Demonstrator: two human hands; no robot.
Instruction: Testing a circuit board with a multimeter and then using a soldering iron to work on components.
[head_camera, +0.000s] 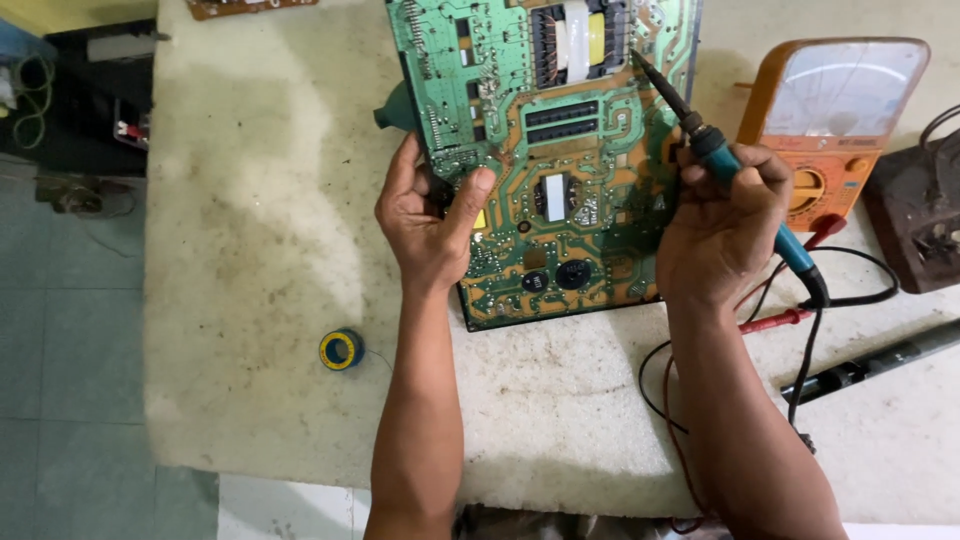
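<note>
A large green circuit board with copper traces lies tilted on the pale worktable. My left hand grips its left edge, thumb pressed on the board's face. My right hand rests against the board's right edge and holds a teal-handled soldering iron. The iron's dark tip points up and left, over the board's upper right area near a black and white component.
An orange analog multimeter stands at the right, with red and black leads trailing over the table. A small blue and yellow solder spool lies at lower left. A dark block sits at far right.
</note>
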